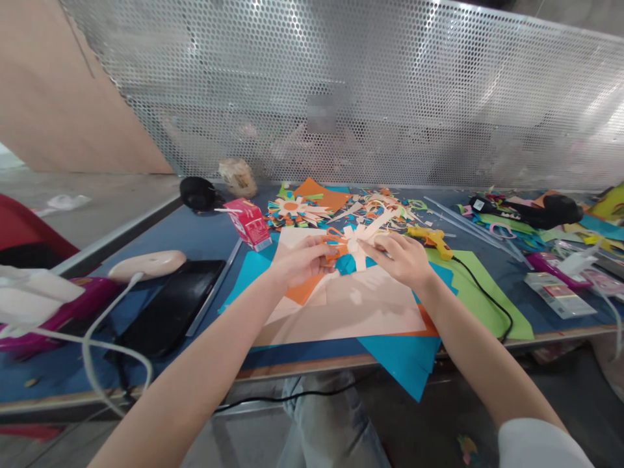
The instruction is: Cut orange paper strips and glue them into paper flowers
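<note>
A layered paper flower point(354, 246) with pale cream strips for petals, plus orange and blue pieces, is held up over the sheets in front of me. My left hand point(306, 261) is closed on its left side, where looped orange strips show near the fingertips. On the other side, my right hand point(397, 259) has its fingers drawn together against the pale centre and petals; the exact grip is partly hidden. Below both hands lies a large pale sheet point(341, 309) over blue and orange paper. A yellow glue gun point(433, 240) rests to the right of my right hand.
A finished-looking paper flower point(291, 207) and paper scraps point(377, 207) lie behind. A pink drink carton point(247, 223) with a straw stands left, near a black phone point(170, 309). Green paper point(480, 292) lies right, crossed by a black cord. Perforated metal point(390, 97) backs the table.
</note>
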`<act>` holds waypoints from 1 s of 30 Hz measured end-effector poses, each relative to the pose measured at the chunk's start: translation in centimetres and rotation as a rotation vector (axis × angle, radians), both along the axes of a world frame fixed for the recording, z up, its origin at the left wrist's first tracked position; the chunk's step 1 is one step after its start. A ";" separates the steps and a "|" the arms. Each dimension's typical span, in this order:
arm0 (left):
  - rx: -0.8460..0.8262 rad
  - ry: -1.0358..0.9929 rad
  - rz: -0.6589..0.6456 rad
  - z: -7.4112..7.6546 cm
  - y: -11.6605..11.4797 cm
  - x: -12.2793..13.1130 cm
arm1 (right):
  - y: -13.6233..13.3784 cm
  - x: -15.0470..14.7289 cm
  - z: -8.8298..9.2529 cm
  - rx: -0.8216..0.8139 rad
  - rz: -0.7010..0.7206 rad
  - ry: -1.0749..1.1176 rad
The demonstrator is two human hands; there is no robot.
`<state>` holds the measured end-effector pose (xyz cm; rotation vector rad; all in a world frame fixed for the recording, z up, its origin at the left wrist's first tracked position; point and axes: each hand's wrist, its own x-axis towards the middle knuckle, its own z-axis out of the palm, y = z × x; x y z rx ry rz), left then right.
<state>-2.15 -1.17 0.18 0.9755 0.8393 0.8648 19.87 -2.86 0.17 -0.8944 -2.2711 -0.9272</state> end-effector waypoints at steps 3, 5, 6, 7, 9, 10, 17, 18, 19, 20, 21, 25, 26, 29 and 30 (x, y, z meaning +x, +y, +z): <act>-0.031 -0.008 0.041 0.0 0.0 0.1 | 0.0 0.0 0.0 0.028 -0.007 0.011; -0.033 -0.023 0.043 0.1 0.0 0.2 | 0.0 -0.1 0.0 0.067 -0.003 0.034; -0.027 -0.035 0.041 0.1 0.0 0.3 | 0.0 -0.1 0.0 0.086 0.007 0.046; -0.019 -0.049 0.043 0.1 -0.1 0.3 | 0.0 -0.1 0.0 0.097 0.020 0.062; 0.010 -0.081 0.066 0.1 -0.1 0.4 | 0.0 -0.2 -0.2 0.077 0.041 0.111; 0.027 -0.096 0.085 0.1 -0.1 0.5 | 0.0 -0.2 -0.2 0.041 0.043 0.133; 0.133 -0.052 0.193 0.2 -0.4 0.6 | 0.5 0.1 0.1 -0.167 0.054 0.142; 0.150 -0.064 0.217 0.2 -0.4 0.6 | 0.7 0.4 0.3 -0.138 -0.002 0.207; 0.165 -0.088 0.250 0.3 -0.4 0.6 | 0.9 0.8 0.5 -0.102 -0.105 0.302; 0.178 -0.118 0.284 0.3 -0.3 0.6 | 1.1 1.2 0.6 -0.075 -0.252 0.407; 0.191 -0.151 0.314 0.3 -0.2 0.5 | 1.4 1.7 0.7 -0.064 -0.426 0.505; 0.254 -0.233 0.368 0.1 0.4 0.4 | 2.7 4.0 0.2 -0.437 -1.112 0.591; 0.262 -0.242 0.374 0.0 0.5 0.4 | 3.1 4.5 0.1 -0.607 -1.254 0.586; 0.278 -0.266 0.392 -0.2 0.6 0.3 | 4.0 5.6 -0.4 -0.846 -1.381 0.557; 0.282 -0.270 0.392 -0.1 0.6 0.4 | 4.2 5.9 -0.5 -0.836 -1.375 0.566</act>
